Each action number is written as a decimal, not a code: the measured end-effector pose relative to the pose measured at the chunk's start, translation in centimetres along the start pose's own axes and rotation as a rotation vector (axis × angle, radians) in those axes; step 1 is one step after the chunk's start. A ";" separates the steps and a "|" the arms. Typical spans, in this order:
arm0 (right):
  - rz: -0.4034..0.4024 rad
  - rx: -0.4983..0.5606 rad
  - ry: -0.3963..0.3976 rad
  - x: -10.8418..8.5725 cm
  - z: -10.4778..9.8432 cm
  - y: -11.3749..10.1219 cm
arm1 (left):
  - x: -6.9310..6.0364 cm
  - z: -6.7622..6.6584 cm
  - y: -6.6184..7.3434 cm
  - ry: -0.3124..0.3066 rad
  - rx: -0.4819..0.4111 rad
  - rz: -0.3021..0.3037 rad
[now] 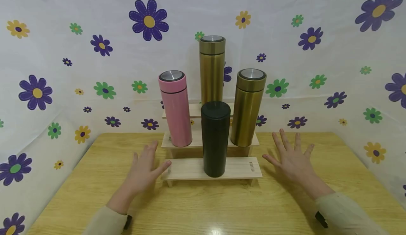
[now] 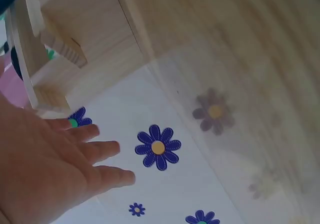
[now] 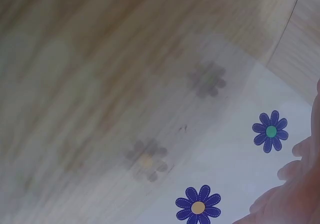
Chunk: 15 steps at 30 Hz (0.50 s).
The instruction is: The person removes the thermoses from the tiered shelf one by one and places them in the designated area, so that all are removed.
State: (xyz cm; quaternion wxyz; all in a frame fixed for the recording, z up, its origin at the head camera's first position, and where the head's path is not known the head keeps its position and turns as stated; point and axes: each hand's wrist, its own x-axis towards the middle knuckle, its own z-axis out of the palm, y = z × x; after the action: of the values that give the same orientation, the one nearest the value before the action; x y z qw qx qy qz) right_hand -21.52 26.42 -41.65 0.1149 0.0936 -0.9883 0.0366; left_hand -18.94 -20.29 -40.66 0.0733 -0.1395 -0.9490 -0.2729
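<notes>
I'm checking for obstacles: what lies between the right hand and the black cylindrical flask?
Between the right hand and black flask, the head view shows only yellowish wooden tabletop, then the end of a pale wooden step.

Three-tiered display stand of pale, unpainted wood, standing level on a yellowish wood-grained tabletop and bearing four upright, capped, cylindrical bottles. Lowest tier, near the middle: an all-black bottle with a black lid. Middle tier, left: a glossy pink bottle with a silver disc set in its lid; right: a metallic gold bottle, likewise silver-topped. Top tier, centre: a second metallic gold, silver-topped bottle, its base hidden behind the black one.
</notes>
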 end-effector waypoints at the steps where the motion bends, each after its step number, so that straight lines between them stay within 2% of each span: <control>1: 0.000 0.000 -0.001 0.0 0.0 0.0 | 0.0 0.1 0.1 -0.011 0.012 -0.002; 9: 0.002 0.011 -0.007 0.0 -0.3 0.0 | -0.3 1.2 0.6 -0.075 0.240 0.036; 15: 0.000 0.013 0.005 0.0 0.0 0.1 | -0.3 1.8 0.6 -0.108 0.341 0.056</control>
State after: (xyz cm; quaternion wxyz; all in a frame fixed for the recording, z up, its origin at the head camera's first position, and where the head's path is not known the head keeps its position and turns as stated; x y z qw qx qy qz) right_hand -21.51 26.52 -41.67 0.1165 0.0944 -0.9877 0.0433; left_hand -18.57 -18.93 -41.91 0.0523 -0.1660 -0.9799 -0.0980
